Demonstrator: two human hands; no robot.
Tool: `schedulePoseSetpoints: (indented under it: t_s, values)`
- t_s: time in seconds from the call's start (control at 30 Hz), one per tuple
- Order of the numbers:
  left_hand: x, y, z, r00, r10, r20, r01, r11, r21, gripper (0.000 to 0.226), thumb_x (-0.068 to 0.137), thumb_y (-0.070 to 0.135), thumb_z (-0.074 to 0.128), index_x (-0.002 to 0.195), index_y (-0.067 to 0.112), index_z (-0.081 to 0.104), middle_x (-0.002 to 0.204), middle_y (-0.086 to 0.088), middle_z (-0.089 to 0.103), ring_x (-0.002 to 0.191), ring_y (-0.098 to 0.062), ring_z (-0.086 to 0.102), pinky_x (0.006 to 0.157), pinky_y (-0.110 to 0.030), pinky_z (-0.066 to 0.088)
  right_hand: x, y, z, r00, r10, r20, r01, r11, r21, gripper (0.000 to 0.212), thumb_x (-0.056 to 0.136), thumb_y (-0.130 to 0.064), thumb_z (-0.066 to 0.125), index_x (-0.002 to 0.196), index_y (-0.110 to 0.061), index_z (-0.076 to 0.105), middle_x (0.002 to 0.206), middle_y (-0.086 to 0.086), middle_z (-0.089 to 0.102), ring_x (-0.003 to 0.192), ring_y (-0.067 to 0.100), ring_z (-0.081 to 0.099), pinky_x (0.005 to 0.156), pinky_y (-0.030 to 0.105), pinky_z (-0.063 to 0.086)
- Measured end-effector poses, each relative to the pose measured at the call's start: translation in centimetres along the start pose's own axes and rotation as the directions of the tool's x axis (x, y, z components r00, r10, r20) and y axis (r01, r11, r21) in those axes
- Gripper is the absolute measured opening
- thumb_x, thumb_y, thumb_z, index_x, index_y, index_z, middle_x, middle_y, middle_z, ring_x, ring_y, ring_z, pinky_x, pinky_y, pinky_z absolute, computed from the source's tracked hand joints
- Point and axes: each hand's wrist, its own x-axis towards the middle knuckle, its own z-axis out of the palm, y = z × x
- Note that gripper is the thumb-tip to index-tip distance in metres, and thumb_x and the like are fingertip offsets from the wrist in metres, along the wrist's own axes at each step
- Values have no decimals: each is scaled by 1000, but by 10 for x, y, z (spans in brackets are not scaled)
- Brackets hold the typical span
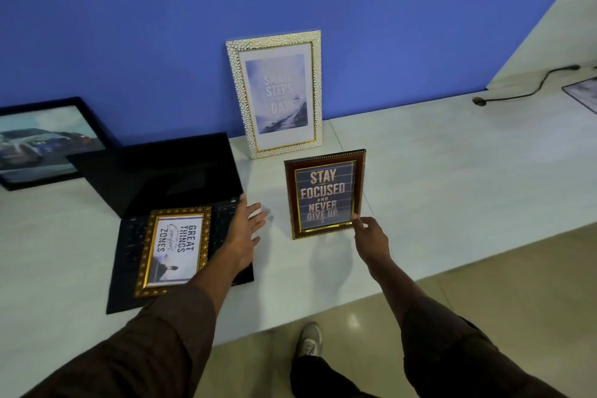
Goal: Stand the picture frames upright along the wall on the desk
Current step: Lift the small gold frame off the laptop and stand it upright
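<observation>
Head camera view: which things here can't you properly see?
- Black-framed car picture: cut off by the left edge.
- Frame at far right: mostly cut off by the right edge.
- Laptop keyboard: covered by the gold frame and left hand.
- White frame: middle words too faint.

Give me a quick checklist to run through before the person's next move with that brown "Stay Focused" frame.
1. Right hand on the brown frame: ok, fingers touch its lower right corner.
2. Brown frame upright: ok, but standing away from the blue wall.
3. Wall spot free: ok, bare desk right of the white frame.
4. Left hand free: ok, open, holding nothing.
5. Gold frame: not ok, lying flat on the laptop.
6. Rear stand deployed: cannot tell.
</observation>
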Motion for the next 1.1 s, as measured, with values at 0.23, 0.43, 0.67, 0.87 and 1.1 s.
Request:
schedulePoseSetpoints:
  t_s: [0.23,0.43,0.67,0.87,1.1]
  values:
    - [-72,-25,-104,997,38,-60,-38,999,4,66,96,67,33,139,22,55,144,-4,56,138,-24,47,114,-45,27,-77,-12,73,982,-80,173,91,994,-60,66,92,-68,44,136,-21,53,133,9,63,117,32,63,103,50,49]
    - [-124,-30,-190,987,93,-131,-89,995,41,58,98,58,42,140,20,53,139,-6,60,124,-24,54,109,-44,34,-126,-40,146,935,-136,327,166,984,-66,55,93,-66,46,124,-21,57,119,9,67,105,28,66,100,49,52]
    - [-135,-11,-233,969,77,-233,-71,997,31,23,104,42,40,124,33,48,138,-6,58,122,-22,52,114,-46,28,-141,-73,199,891,-153,428,225,967,-121,47,98,-57,45,123,-19,56,109,7,67,93,24,67,79,37,55]
    - [-96,-7,-230,957,21,-291,-5,998,56,30,104,44,39,122,24,53,112,4,60,105,-15,56,101,-34,32,-101,-77,237,867,-91,490,200,964,-174,38,99,-52,48,113,-19,58,113,10,66,105,29,64,92,47,55]
    - [-49,-5,-221,932,-17,-361,70,989,133,26,100,39,49,87,28,69,71,13,75,84,-14,66,70,-23,42,-60,-66,276,846,-26,533,161,964,-209,38,97,-44,54,121,-15,60,117,7,69,99,26,67,86,38,54]
